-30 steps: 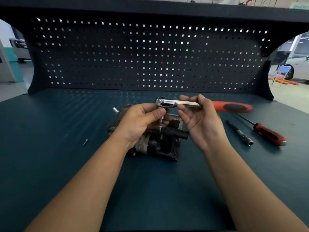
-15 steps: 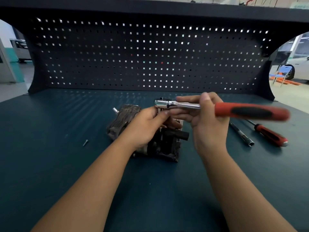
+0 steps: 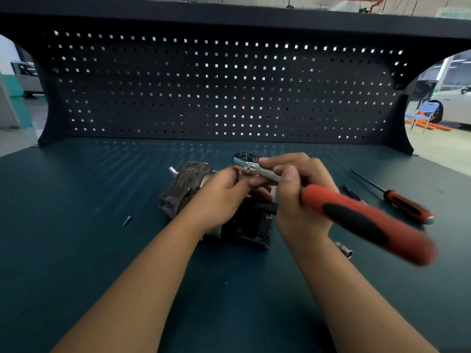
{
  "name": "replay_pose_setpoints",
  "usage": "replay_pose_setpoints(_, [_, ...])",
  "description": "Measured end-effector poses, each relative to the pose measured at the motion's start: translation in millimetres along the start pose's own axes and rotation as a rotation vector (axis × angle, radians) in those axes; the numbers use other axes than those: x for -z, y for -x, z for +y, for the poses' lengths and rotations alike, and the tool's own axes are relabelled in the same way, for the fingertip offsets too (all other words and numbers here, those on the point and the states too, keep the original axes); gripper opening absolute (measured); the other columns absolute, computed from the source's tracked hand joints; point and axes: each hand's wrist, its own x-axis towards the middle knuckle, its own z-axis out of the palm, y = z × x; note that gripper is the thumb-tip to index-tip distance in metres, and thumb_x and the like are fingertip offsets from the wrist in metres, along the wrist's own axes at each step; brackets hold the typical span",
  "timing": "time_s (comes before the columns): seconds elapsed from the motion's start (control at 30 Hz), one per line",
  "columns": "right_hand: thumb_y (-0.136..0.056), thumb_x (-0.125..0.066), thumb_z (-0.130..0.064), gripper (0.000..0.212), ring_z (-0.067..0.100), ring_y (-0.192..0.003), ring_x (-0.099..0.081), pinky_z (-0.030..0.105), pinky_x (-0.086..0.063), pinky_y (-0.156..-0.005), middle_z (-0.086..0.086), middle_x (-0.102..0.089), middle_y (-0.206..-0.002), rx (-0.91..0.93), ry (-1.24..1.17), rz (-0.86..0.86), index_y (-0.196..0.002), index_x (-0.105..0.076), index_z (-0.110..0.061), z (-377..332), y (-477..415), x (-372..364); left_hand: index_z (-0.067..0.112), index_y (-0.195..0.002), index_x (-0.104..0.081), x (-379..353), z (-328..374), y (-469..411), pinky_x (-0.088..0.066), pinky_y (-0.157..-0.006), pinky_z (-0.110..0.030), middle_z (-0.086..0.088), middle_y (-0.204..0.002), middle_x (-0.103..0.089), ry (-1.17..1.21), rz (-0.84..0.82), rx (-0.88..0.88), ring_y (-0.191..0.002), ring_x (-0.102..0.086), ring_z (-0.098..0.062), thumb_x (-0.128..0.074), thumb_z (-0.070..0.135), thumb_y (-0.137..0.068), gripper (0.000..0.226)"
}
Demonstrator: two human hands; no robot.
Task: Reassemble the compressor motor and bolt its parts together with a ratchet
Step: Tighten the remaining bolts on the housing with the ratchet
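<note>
Because the compressor motor (image 3: pixel 182 191) looks like a block of cast metal, I judge it heavy and rigid. It sits on the desk (image 3: pixel 76 250) near the middle, directly under both hands. Its ribbed end housing seems the soundest place to take hold.

The ratchet (image 3: pixel 356 215) is stiff steel. Its chrome shank is likely slick, while the red-and-black handle should give better grip and leverage. The right hand (image 3: pixel 298 200) has its fingers (image 3: pixel 289 174) curled round the shank just behind the head, so the handle juts out toward the right, blurred. The left hand (image 3: pixel 221 197) is curled with its fingertips up against the underside of the ratchet head. Whether they pinch a socket or bolt there is hidden.

Counted:
- 1 motor
- 1 ratchet
- 2 hands
- 1 screwdriver (image 3: pixel 407 206), lying well to the right
- 1 socket bar (image 3: pixel 344 248), partly hidden behind the ratchet handle
- 1 loose screw (image 3: pixel 126 220), left of the motor and apart from it
</note>
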Motion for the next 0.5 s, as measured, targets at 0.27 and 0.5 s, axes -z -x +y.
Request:
replay_pose_setpoints(0.27, [-0.1, -0.038, -0.016, 0.032, 0.019, -0.054, -0.067, 0.02, -0.053, -0.049, 0.016, -0.072, -0.077, -0.916, -0.613, 0.239, -0.074, -0.051, -0.005, 6, -25, 18, 0.019, -0.108, -0.062, -2, -1, 1, -0.046, -0.098, -0.027, 0.007, -0.098, -0.073, 0.096, -0.062, 0.054, -0.103, -0.064, -0.006, -0.037, 0.029, -0.101, 0.028])
replay_pose_setpoints(0.5, [-0.094, -0.035, -0.012, 0.019, 0.027, -0.052, -0.067, 0.028, -0.055, -0.05, 0.012, -0.071, -0.074, -0.625, -0.487, 0.204, -0.08, -0.046, -0.005, 5, -18, 9, 0.023, -0.103, -0.062, 1, -4, 0, -0.05, -0.09, -0.026, 0.011, -0.095, -0.072, 0.104, -0.039, 0.07, -0.098, -0.065, -0.004, -0.042, 0.034, -0.095, 0.024])
